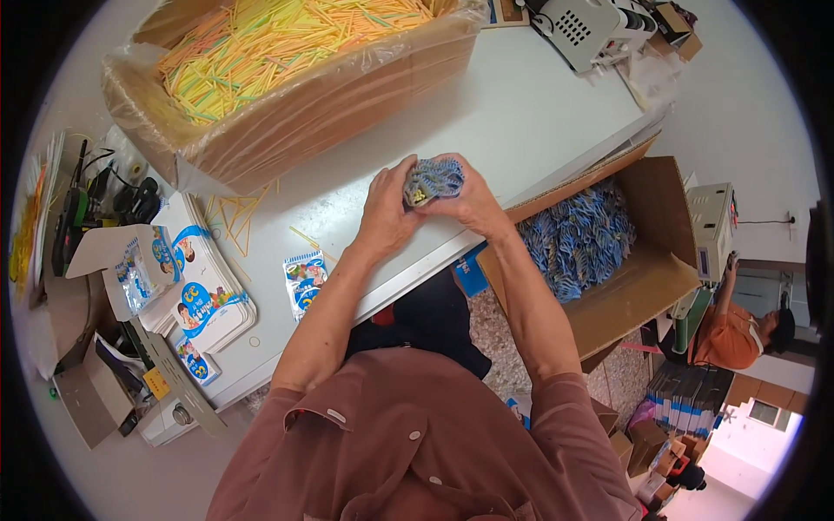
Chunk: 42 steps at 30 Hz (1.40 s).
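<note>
Between both hands, above the front edge of the white table, is a bundle of small blue packets (440,176), seen on their crimped ends. My left hand (388,211) is wrapped round its left side, and my right hand (476,204) closes on its right side. Something small and yellow shows at the bundle's lower left; I cannot make out what. A single blue-and-white packet (304,283) lies flat on the table beside my left forearm. To the right of my right arm, an open cardboard box (665,217) holds a heap of similar blue packets (580,239).
A large plastic-lined carton (339,122) full of thin yellow and orange sticks (287,52) stands at the back left. Loose sticks (236,224) and stacked flat printed cartons (213,291) lie on the left. A white machine (595,33) sits far right. Another person (730,334) is beyond the box.
</note>
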Tool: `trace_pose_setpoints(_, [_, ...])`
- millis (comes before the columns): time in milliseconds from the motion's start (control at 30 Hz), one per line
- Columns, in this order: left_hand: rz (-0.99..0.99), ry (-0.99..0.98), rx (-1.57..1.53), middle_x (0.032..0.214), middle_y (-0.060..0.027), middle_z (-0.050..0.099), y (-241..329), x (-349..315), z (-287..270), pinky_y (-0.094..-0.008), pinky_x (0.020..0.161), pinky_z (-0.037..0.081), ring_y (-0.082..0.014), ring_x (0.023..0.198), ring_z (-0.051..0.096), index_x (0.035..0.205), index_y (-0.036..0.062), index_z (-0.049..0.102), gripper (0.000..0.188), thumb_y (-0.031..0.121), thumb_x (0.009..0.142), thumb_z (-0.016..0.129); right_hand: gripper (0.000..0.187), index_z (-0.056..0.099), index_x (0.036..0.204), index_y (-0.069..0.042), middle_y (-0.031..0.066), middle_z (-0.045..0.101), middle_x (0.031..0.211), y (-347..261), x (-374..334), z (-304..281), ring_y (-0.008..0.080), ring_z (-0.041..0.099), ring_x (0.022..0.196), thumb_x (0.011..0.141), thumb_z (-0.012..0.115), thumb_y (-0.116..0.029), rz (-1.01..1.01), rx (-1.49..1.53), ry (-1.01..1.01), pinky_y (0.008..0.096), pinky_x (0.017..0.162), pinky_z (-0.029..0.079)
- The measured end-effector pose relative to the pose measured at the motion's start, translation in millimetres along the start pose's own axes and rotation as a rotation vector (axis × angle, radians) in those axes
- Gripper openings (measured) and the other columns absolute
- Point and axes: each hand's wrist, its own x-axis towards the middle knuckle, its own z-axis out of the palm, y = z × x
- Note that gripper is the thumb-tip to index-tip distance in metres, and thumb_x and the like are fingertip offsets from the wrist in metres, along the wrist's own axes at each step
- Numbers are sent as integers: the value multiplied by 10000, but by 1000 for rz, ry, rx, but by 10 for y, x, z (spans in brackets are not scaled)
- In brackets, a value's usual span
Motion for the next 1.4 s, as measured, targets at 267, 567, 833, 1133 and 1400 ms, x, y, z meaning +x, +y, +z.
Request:
trace_pose_setpoints(267, [-102,-40,-353,1329,-233,528,-50,24,4,-406,1119,360,-399,1233,505,1447,73,348,798,24,743,721,692,499,1253,-19,78,629,1136,161,38,342,151,599,1059,685,883,-106,-101,349,113,309,942,482])
trace_pose_setpoints(567, [79,89,-10,1165,-192,577,-278,48,151,-413,949,467,-383,1083,576,1341,55,442,679,3,727,727,601,613,1202,-49,146,641,1100,-35,-24,138,302,617,1025,673,852,-208,-540,-633,209,391,943,487])
trace_pose_setpoints(833, [31,12,-220,1015,-62,648,-193,-17,82,-311,802,507,-133,918,615,1035,39,571,274,-30,804,700,426,635,1086,-43,202,682,922,-413,-160,170,402,653,919,687,732,-156,-166,-740,-8,470,822,520])
trace_pose_setpoints(1133, [342,18,176,889,-142,597,1105,-40,-72,-405,700,507,-360,780,611,960,23,584,352,13,685,803,424,620,1149,-80,162,654,955,-1029,-1038,-198,368,651,942,738,716,-48,-350,-778,60,447,786,534])
trace_pose_setpoints(1400, [335,-161,-333,1060,-197,623,1574,158,1016,-386,808,537,-334,933,653,1390,9,435,808,80,698,845,347,654,1163,-80,85,697,1080,-1136,-1817,-1238,205,658,992,826,737,-72,-264,-597,278,321,882,514])
